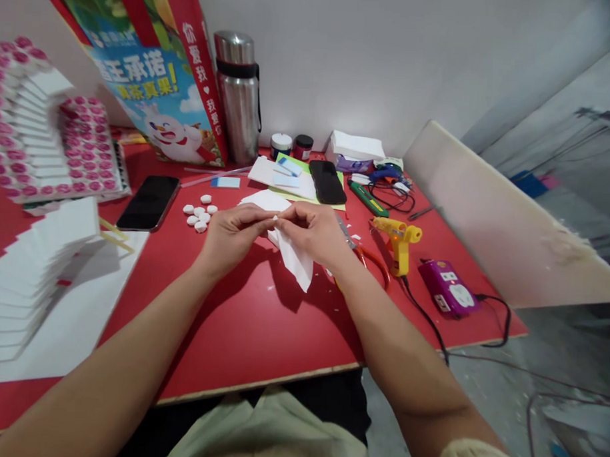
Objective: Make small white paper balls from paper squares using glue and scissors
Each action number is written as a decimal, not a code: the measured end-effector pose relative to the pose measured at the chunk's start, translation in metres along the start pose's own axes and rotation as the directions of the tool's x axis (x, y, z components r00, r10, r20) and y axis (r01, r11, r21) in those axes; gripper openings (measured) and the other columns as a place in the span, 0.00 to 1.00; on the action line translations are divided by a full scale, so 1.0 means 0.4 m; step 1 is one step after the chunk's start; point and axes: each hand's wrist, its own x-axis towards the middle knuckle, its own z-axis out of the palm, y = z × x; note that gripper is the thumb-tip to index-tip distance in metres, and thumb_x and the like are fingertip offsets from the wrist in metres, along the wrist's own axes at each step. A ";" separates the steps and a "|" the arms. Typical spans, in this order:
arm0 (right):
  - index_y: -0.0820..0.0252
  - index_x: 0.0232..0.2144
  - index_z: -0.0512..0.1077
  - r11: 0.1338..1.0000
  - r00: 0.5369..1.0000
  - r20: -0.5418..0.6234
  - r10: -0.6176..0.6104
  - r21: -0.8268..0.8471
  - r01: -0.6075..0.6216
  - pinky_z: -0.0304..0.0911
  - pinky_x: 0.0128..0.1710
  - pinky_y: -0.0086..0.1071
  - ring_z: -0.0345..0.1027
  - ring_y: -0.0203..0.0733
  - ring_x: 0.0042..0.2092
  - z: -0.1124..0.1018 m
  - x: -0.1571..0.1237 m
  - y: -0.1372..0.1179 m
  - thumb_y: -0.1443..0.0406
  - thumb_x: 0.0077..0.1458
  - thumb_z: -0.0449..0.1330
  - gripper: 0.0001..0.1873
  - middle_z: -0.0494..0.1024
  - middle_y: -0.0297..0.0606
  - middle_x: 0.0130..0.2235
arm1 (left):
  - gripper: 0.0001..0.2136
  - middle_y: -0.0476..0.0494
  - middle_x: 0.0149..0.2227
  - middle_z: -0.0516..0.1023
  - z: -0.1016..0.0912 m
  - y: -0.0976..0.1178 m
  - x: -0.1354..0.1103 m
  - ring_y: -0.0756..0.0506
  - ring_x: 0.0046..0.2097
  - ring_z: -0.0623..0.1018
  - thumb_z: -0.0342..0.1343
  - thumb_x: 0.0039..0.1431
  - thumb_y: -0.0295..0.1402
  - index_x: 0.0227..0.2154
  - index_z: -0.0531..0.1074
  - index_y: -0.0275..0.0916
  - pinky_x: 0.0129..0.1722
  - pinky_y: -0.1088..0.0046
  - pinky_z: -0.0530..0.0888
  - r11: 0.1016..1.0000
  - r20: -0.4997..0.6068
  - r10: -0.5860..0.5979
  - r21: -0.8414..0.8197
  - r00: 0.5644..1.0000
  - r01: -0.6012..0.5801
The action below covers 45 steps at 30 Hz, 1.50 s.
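Observation:
Over the middle of the red table (252, 320), my left hand (232, 232) and my right hand (312, 234) meet fingertip to fingertip. Both pinch a small white sheet of paper or foam (296, 260) that hangs down from my right fingers. A few small white round pieces (199, 215) lie just left of my left hand. Another white sheet (264, 200) lies flat behind my hands.
A black phone (148, 203) lies left; a second phone (327, 181) sits at the back. A yellow glue gun (399, 240), red-handled scissors (371, 257) and a purple power strip (450, 289) are right. Stacked white cards (28, 272), pink-dotted trays (88, 147), a steel flask (238, 96) and a bag (160, 83) stand left and behind.

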 end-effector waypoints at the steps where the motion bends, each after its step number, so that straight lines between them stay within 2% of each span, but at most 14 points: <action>1: 0.61 0.26 0.76 0.999 0.999 -0.005 0.035 0.030 -0.035 0.58 0.28 0.28 0.64 0.34 0.28 0.001 0.000 -0.003 0.62 0.55 0.65 0.09 0.76 0.33 0.27 | 0.05 0.44 0.32 0.83 0.001 0.002 -0.002 0.45 0.35 0.79 0.67 0.56 0.34 0.34 0.85 0.41 0.38 0.67 0.77 0.997 -0.015 0.051 0.053 0.999 -0.050; 5: 0.61 0.27 0.76 0.951 0.985 0.042 0.168 0.258 -0.173 0.60 0.26 0.28 0.65 0.33 0.25 -0.002 0.006 -0.003 0.60 0.51 0.70 0.10 0.76 0.32 0.26 | 0.05 0.45 0.35 0.83 0.004 0.011 -0.009 0.46 0.37 0.80 0.63 0.60 0.33 0.35 0.85 0.42 0.41 0.67 0.77 0.981 -0.059 0.137 0.149 0.989 -0.127; 8: 0.60 0.31 0.75 0.821 0.946 0.160 0.282 0.470 -0.324 0.68 0.29 0.32 0.71 0.38 0.27 -0.016 0.020 0.014 0.53 0.55 0.69 0.16 0.78 0.35 0.27 | 0.05 0.45 0.36 0.84 0.004 0.017 -0.007 0.46 0.37 0.80 0.65 0.58 0.34 0.35 0.85 0.42 0.41 0.68 0.77 0.996 -0.110 0.053 0.079 0.993 -0.044; 10: 0.59 0.34 0.73 0.681 0.878 0.343 0.334 0.556 -0.476 0.74 0.33 0.39 0.76 0.44 0.30 -0.024 0.028 0.023 0.48 0.62 0.61 0.21 0.80 0.40 0.30 | 0.05 0.45 0.36 0.84 0.003 0.019 -0.005 0.46 0.36 0.80 0.67 0.56 0.34 0.35 0.85 0.41 0.41 0.68 0.78 1.000 -0.128 -0.026 0.005 0.991 0.026; 12: 0.61 0.36 0.72 0.554 0.772 0.534 0.344 0.549 -0.626 0.76 0.37 0.45 0.77 0.47 0.32 -0.026 0.034 0.025 0.49 0.68 0.51 0.23 0.82 0.46 0.32 | 0.06 0.44 0.36 0.84 0.003 0.020 -0.003 0.46 0.36 0.80 0.68 0.54 0.34 0.34 0.85 0.41 0.40 0.67 0.78 0.997 -0.127 -0.069 -0.045 0.990 0.064; 15: 0.64 0.37 0.72 0.414 0.654 0.676 0.340 0.517 -0.749 0.76 0.38 0.46 0.76 0.47 0.32 -0.021 0.033 0.012 0.55 0.72 0.44 0.24 0.81 0.47 0.32 | 0.05 0.44 0.35 0.84 0.001 0.021 -0.001 0.47 0.35 0.79 0.68 0.54 0.34 0.34 0.85 0.40 0.39 0.67 0.78 0.994 -0.113 -0.081 -0.076 0.990 0.072; 17: 0.64 0.38 0.72 0.349 0.655 0.685 0.319 0.557 -0.753 0.76 0.37 0.42 0.74 0.42 0.31 -0.016 0.028 -0.001 0.57 0.72 0.44 0.22 0.79 0.43 0.31 | 0.05 0.44 0.35 0.84 -0.001 0.020 0.001 0.47 0.35 0.79 0.69 0.53 0.34 0.33 0.84 0.40 0.40 0.67 0.78 0.994 -0.112 -0.071 -0.088 0.991 0.062; 19: 0.62 0.40 0.72 0.320 0.685 0.664 0.300 0.607 -0.728 0.74 0.34 0.35 0.68 0.37 0.27 -0.013 0.023 -0.010 0.59 0.72 0.46 0.18 0.75 0.37 0.30 | 0.05 0.44 0.34 0.84 -0.002 0.017 0.002 0.46 0.35 0.80 0.69 0.52 0.34 0.32 0.84 0.40 0.41 0.65 0.78 0.994 -0.112 -0.073 -0.087 0.991 0.064; 22: 0.60 0.38 0.71 0.351 0.736 0.604 0.305 0.647 -0.677 0.65 0.26 0.26 0.55 0.31 0.23 -0.009 0.018 -0.014 0.61 0.70 0.52 0.11 0.70 0.32 0.28 | 0.05 0.44 0.33 0.83 0.000 0.012 0.003 0.45 0.36 0.79 0.69 0.52 0.33 0.32 0.84 0.40 0.42 0.64 0.78 0.992 -0.107 -0.104 -0.078 0.989 0.096; 24: 0.60 0.37 0.71 0.414 0.771 0.556 0.310 0.652 -0.636 0.61 0.24 0.24 0.53 0.30 0.24 -0.006 0.016 -0.009 0.61 0.68 0.55 0.09 0.68 0.31 0.28 | 0.05 0.45 0.32 0.83 0.002 0.009 0.003 0.46 0.35 0.78 0.69 0.52 0.33 0.33 0.84 0.40 0.41 0.64 0.77 0.988 -0.113 -0.136 -0.090 0.984 0.126; 29: 0.60 0.36 0.74 0.688 0.867 0.438 0.236 0.554 -0.468 0.58 0.25 0.27 0.55 0.31 0.25 -0.004 0.014 0.003 0.58 0.60 0.64 0.10 0.69 0.30 0.28 | 0.09 0.45 0.29 0.82 0.005 0.002 0.005 0.48 0.30 0.76 0.71 0.49 0.36 0.33 0.84 0.38 0.37 0.67 0.76 0.973 -0.116 -0.194 -0.152 0.974 0.176; 35: 0.59 0.42 0.76 0.958 0.970 0.185 0.159 0.209 -0.197 0.58 0.27 0.28 0.63 0.34 0.28 0.002 0.008 0.003 0.57 0.60 0.62 0.13 0.75 0.32 0.29 | 0.10 0.46 0.27 0.81 0.006 0.001 0.005 0.49 0.29 0.74 0.72 0.48 0.36 0.33 0.85 0.38 0.34 0.69 0.74 0.959 -0.139 -0.226 -0.204 0.964 0.195; 39: 0.59 0.37 0.77 0.998 0.999 0.039 0.015 -0.069 -0.012 0.59 0.32 0.30 0.66 0.36 0.33 0.010 0.011 0.012 0.58 0.60 0.62 0.10 0.78 0.33 0.34 | 0.11 0.45 0.27 0.81 0.007 0.001 0.005 0.50 0.28 0.74 0.73 0.46 0.36 0.32 0.85 0.38 0.33 0.70 0.73 0.942 -0.123 -0.262 -0.248 0.957 0.226; 45: 0.57 0.38 0.79 0.996 0.997 0.028 -0.077 -0.045 0.078 0.66 0.45 0.33 0.74 0.40 0.47 -0.006 0.007 -0.005 0.57 0.61 0.64 0.10 0.82 0.38 0.45 | 0.11 0.44 0.29 0.82 -0.002 -0.007 0.005 0.50 0.29 0.74 0.73 0.46 0.36 0.33 0.85 0.38 0.33 0.71 0.73 0.919 -0.074 -0.294 -0.298 0.953 0.260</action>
